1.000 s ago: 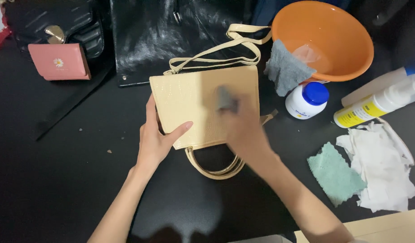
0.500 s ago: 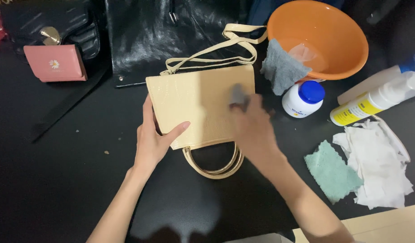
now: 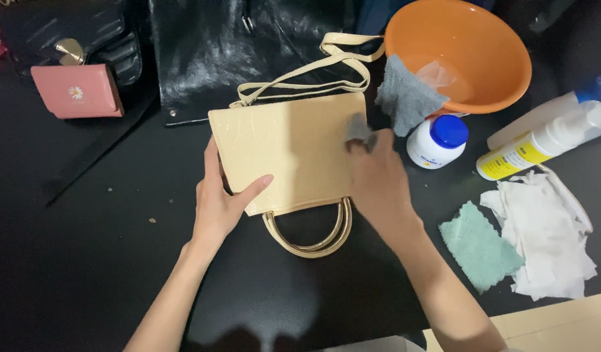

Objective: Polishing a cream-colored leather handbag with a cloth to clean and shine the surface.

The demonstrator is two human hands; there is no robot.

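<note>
A beige handbag (image 3: 287,153) lies flat on a black table, its round handles (image 3: 310,231) toward me and its long strap (image 3: 313,72) trailing away. My left hand (image 3: 222,199) presses on the bag's left near corner, thumb on its face. My right hand (image 3: 379,182) holds a small grey cloth (image 3: 359,128) against the bag's right upper edge; the hand is motion-blurred.
An orange bowl (image 3: 483,85) with a grey rag (image 3: 408,94) over its rim stands at the back right. A white jar with a blue lid (image 3: 437,140), two spray bottles (image 3: 542,140), a teal cloth (image 3: 480,251) and white wipes (image 3: 548,234) lie right. A black bag (image 3: 248,52) and pink wallet (image 3: 75,91) sit behind.
My right hand has slid the grey cloth across the bag's face toward its right edge. My left hand has stayed on the bag's left corner.
</note>
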